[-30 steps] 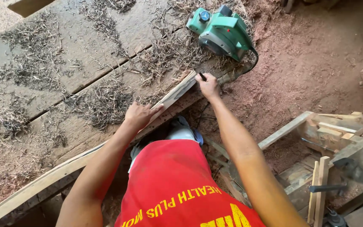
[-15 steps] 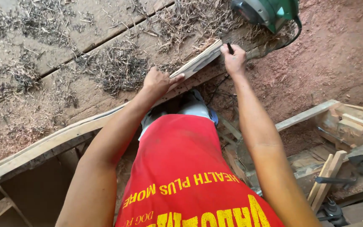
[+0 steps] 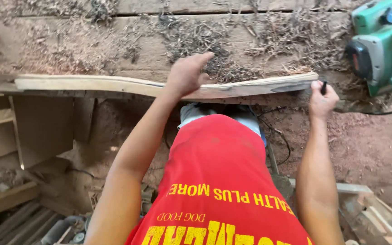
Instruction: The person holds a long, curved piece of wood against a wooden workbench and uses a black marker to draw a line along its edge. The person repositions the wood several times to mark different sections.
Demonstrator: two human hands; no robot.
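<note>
A long, slightly curved strip of pale wood (image 3: 91,84) lies along the front edge of a rough plank workbench (image 3: 128,43). My left hand (image 3: 188,72) presses down on the strip near its middle, fingers spread toward the shavings. My right hand (image 3: 321,100) is at the strip's right end, closed around a small dark pencil-like object (image 3: 323,86) that touches the wood. My red shirt fills the lower middle of the view.
A green electric planer (image 3: 382,45) sits on the bench at the far right, its black cord trailing down. Wood shavings (image 3: 205,34) cover the bench. Wooden shelving (image 3: 19,131) stands at the left, scrap timber (image 3: 368,204) lies at the lower right on sawdust-covered ground.
The view has swung so the strip now runs level across the frame. My left hand stays on the strip's middle and my right hand keeps the dark object at its right end.
</note>
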